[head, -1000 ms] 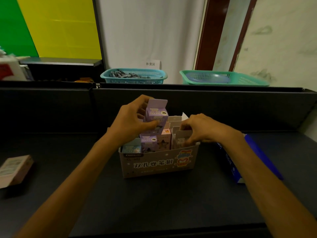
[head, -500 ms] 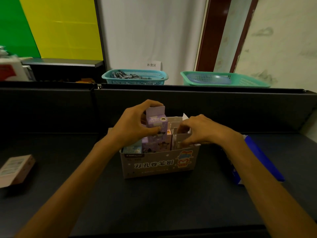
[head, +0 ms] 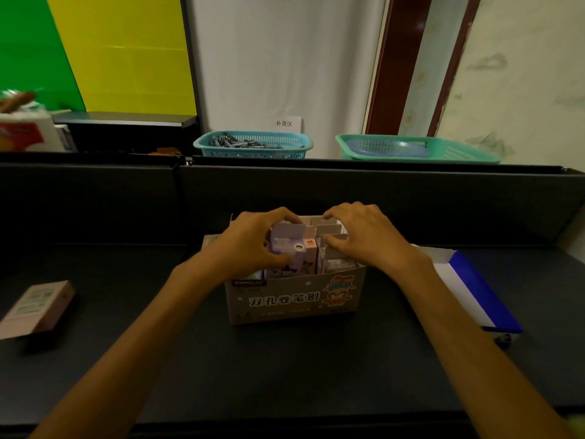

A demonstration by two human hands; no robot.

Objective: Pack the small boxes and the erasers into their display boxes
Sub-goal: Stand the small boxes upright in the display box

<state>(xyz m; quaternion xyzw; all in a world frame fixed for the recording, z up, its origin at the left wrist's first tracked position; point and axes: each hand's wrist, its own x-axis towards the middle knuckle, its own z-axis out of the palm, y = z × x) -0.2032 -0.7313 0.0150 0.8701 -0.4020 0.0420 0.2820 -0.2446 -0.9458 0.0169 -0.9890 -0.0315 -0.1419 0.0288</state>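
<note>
- Head view, centre of the frame: the left hand (head: 250,245) curls its fingers and thumb around a small purple box (head: 289,248), gripping it from the left side and top. The box stands upright inside a display box (head: 292,299), in its left half.
- The right hand (head: 361,236) sits just right of centre, fingers bent down over the tops of the pale small boxes (head: 335,264) packed in the right half of the display box. Its fingertips touch their top flaps; whether it pinches one cannot be told.
- The display box is a pale open-topped carton with printed characters and a cartoon figure on its front wall. It stands on a dark counter (head: 285,369), in the middle of the frame, with more small boxes standing upright inside.
- At the right of the frame, a blue and white flat box (head: 474,293) lies on the counter, well apart from the display box, partly behind the right forearm.
- At the far left, a pinkish carton (head: 38,307) lies on its side on the counter.
- Upper centre, behind a dark partition: a teal basket (head: 253,144) holding small dark items, and to its right a green basket (head: 414,148).
</note>
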